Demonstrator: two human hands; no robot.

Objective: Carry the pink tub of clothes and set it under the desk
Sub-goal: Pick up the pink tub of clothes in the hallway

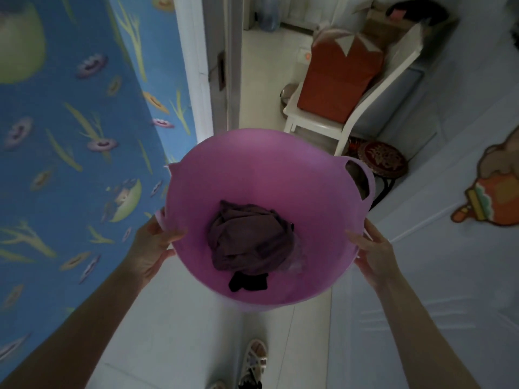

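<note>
I hold a round pink tub (252,164) in the air in front of me, above a pale tiled floor. Inside lie a crumpled dark purple garment (250,237) and a small black piece of clothing (248,282). My left hand (153,248) grips the tub's left rim, thumb over the edge. On the opposite rim my right hand (373,254) holds on the same way. A loop handle (362,178) sticks out at the tub's far right. No desk is in view.
A blue patterned curtain (70,136) hangs close on my left. Ahead stands a white chair (317,124) carrying a red cushion (337,80), with a dark round stool (383,161) beside it. A doorway (264,66) opens ahead. My sandalled foot (252,363) is below.
</note>
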